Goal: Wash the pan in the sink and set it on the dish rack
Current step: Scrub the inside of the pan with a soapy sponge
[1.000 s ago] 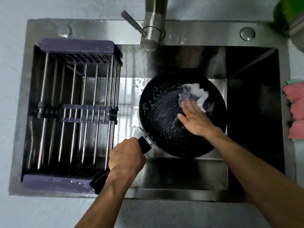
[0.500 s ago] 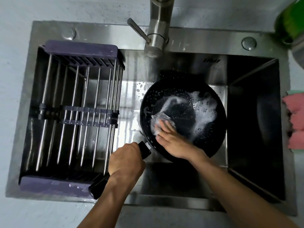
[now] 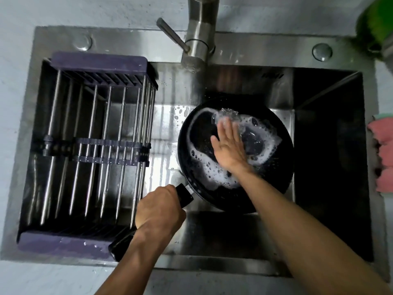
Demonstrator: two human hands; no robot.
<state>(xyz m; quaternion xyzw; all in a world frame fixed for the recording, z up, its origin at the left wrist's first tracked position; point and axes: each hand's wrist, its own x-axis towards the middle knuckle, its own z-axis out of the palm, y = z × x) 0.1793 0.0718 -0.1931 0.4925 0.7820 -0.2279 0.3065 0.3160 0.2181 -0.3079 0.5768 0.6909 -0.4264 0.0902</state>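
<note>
black frying pan [image 3: 270,188] in steel sink [image 3: 234,231] | left hand [image 3: 159,207] grips pan handle [image 3: 185,195] | right hand [image 3: 228,145] flat, fingers straight, pressing soapy scrubber [image 3: 227,113] on pan

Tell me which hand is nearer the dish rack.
Left. The left hand grips the pan handle beside the dish rack; the right hand presses inside the pan, farther away.

A steel faucet [image 3: 201,39] is standing at the far side, its lever [image 3: 172,35] angling left. A green container [image 3: 376,26] is sitting at the far right corner of the desk [image 3: 21,22]. Pink sponges [image 3: 382,154] are lying along the right edge.
</note>
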